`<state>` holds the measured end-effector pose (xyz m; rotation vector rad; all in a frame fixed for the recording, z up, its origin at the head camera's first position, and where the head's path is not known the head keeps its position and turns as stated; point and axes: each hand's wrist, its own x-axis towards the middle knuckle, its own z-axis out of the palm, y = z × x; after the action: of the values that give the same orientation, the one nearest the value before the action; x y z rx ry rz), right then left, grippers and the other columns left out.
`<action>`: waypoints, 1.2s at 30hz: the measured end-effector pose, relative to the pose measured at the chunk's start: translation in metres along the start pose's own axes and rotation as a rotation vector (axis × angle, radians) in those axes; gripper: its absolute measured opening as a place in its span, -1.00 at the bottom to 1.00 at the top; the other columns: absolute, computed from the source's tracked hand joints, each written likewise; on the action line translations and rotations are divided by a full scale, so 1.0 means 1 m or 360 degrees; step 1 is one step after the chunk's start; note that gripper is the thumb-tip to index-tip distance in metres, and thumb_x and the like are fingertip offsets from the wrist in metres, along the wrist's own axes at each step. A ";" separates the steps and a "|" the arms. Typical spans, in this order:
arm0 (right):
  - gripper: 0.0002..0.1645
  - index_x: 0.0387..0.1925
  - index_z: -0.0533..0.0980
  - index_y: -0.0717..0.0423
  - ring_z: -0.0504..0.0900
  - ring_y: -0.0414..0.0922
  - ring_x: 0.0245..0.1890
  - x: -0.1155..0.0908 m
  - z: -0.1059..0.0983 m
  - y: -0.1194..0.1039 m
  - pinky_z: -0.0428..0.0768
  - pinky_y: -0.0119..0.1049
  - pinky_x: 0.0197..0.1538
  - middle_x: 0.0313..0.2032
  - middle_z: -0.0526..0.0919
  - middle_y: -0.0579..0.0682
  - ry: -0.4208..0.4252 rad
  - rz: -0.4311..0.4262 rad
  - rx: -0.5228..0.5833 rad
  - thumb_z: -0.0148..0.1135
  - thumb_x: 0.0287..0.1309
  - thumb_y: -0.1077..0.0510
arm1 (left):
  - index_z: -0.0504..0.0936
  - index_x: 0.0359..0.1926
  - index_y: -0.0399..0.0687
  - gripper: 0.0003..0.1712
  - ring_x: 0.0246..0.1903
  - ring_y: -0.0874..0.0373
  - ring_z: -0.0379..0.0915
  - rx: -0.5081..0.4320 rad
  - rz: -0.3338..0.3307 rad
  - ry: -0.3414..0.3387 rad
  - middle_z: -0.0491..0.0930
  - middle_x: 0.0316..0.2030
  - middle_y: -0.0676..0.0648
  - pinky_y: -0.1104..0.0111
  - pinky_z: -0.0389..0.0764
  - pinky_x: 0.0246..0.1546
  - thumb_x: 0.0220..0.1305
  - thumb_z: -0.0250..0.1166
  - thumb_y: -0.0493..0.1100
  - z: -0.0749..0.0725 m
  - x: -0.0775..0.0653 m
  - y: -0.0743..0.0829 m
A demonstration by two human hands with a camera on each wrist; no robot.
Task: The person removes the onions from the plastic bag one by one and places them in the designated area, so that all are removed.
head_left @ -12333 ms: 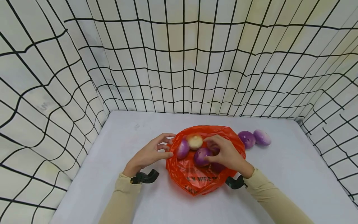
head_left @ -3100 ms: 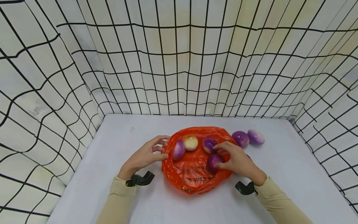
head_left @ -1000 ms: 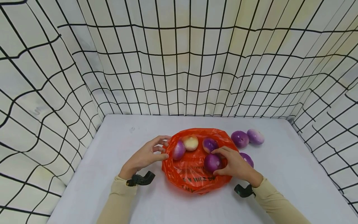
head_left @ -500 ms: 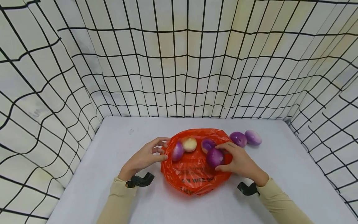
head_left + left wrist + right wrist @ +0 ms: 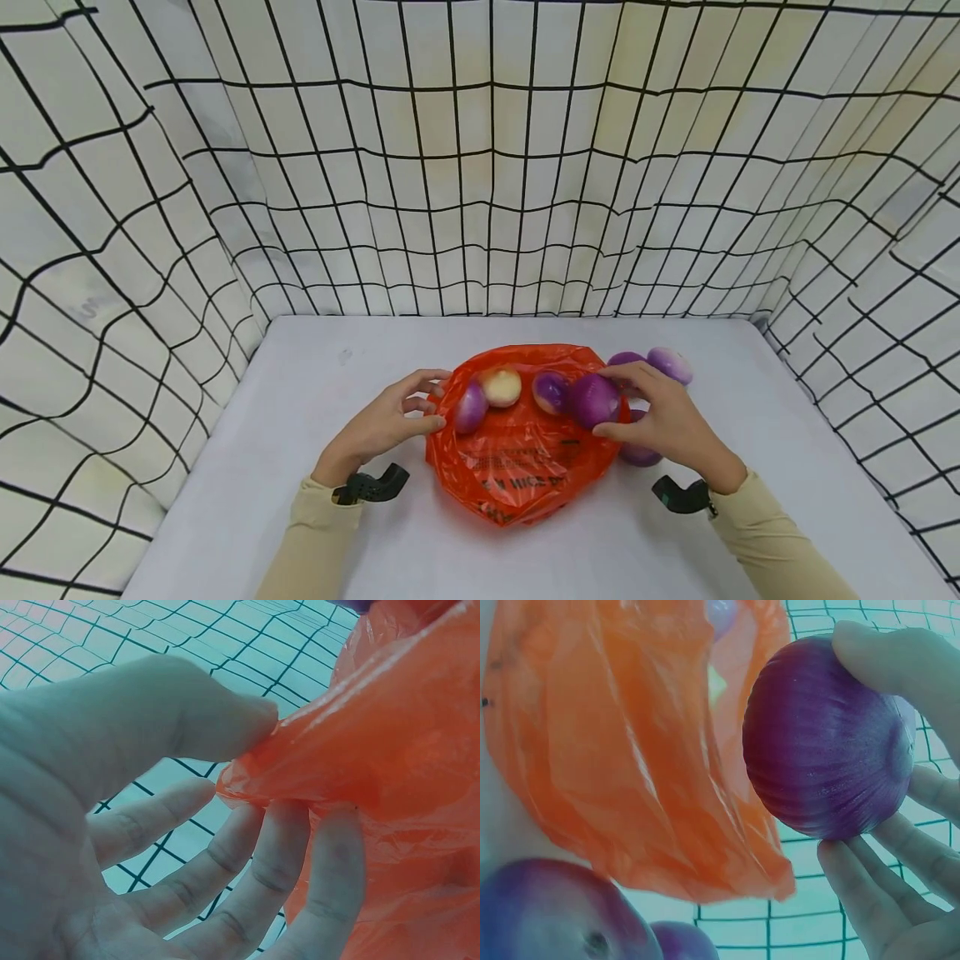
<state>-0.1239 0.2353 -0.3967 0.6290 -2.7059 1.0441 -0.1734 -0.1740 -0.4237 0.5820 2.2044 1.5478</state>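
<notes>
An orange-red plastic bag (image 5: 517,467) stands with its mouth wide on the white table. My left hand (image 5: 393,421) pinches the bag's left rim, thumb on one side and fingertips on the other, as the left wrist view shows. Held in my right hand (image 5: 667,412) is a purple onion (image 5: 594,401), raised at the bag's right rim; the right wrist view shows thumb and fingers around this onion (image 5: 358,606). Inside the bag lie a purple onion (image 5: 471,407), a pale yellow onion (image 5: 501,387) and another purple onion (image 5: 551,392).
Right of the bag, a purple onion (image 5: 640,451) lies partly under my right hand. Behind it rest another purple onion (image 5: 626,358) and a lighter purple one (image 5: 670,364). Black-lined white walls (image 5: 480,183) enclose the table (image 5: 360,350) at the back and sides.
Over the last second my right hand has lifted the purple onion up and right to the bag's rim. Since the oldest frame, another onion has appeared right of the bag. The left hand stays put.
</notes>
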 end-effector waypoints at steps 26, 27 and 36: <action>-0.08 0.27 0.51 0.12 0.56 -0.63 0.01 -0.029 -0.040 0.037 0.49 -0.81 0.07 0.19 0.63 0.10 0.0353 0.0094 0.0093 0.71 -0.21 0.31 | 0.36 0.45 0.09 -0.29 0.10 -0.06 0.55 0.0034 -0.0077 0.0016 0.45 0.27 -0.25 0.21 0.75 -0.01 0.35 0.40 -0.08 0.004 0.001 0.000; -0.08 0.27 0.51 0.11 0.56 -0.62 0.01 -0.030 -0.041 0.039 0.48 -0.81 0.08 0.17 0.63 0.07 0.0364 0.0097 0.0092 0.71 -0.21 0.31 | 0.36 0.45 0.10 -0.29 0.10 -0.07 0.54 0.0037 -0.0081 0.0018 0.45 0.27 -0.24 0.20 0.75 -0.01 0.34 0.40 -0.07 0.004 0.001 0.000; -0.10 0.30 0.52 0.01 0.51 -0.59 0.05 -0.041 -0.043 0.060 0.47 -0.84 0.05 0.14 0.61 0.00 0.0408 0.0255 0.0085 0.70 -0.14 0.22 | 0.36 0.45 0.13 -0.30 0.14 -0.09 0.52 0.0068 -0.0112 0.0024 0.44 0.29 -0.22 0.19 0.75 0.00 0.35 0.39 -0.05 0.004 0.001 0.001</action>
<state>-0.1135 0.3169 -0.4136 0.2667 -2.5428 1.1505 -0.1722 -0.1702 -0.4237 0.5014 2.2494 1.4779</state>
